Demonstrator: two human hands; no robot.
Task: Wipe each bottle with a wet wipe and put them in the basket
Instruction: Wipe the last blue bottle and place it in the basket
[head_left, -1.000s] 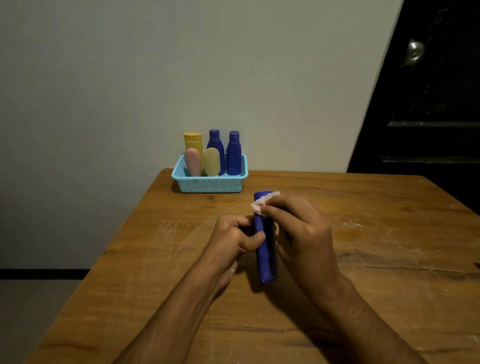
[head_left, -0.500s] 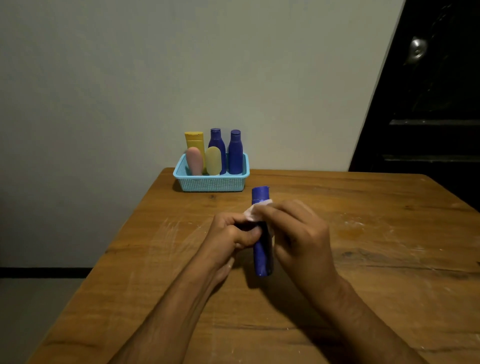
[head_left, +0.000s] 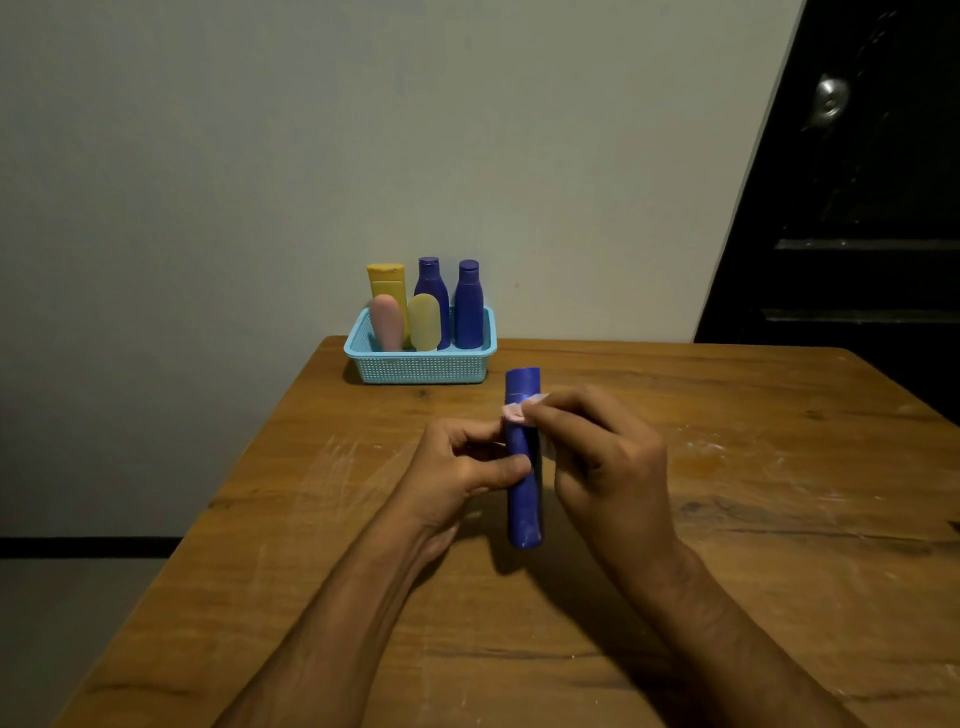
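Our grip on the bottle, wipe against its neck

Our left hand (head_left: 457, 467) curls round the tall dark-blue plastic bottle (head_left: 523, 483), upright above the scuffed wooden counter (head_left: 779, 519); our right hand (head_left: 608, 457) pinches a small pale wet wipe (head_left: 517, 410) against it, fingers hiding part. Behind, apart, the light-blue perforated plastic basket (head_left: 421, 366) holds five bottles.

I hold a bottle (head_left: 523, 483) upright between my left hand (head_left: 457, 467) and right hand (head_left: 605, 457), above the table (head_left: 727, 519). My right fingers press a wipe (head_left: 517, 409) against its upper part. Behind it, at the table's far edge, the basket (head_left: 418, 366) holds five bottles standing.
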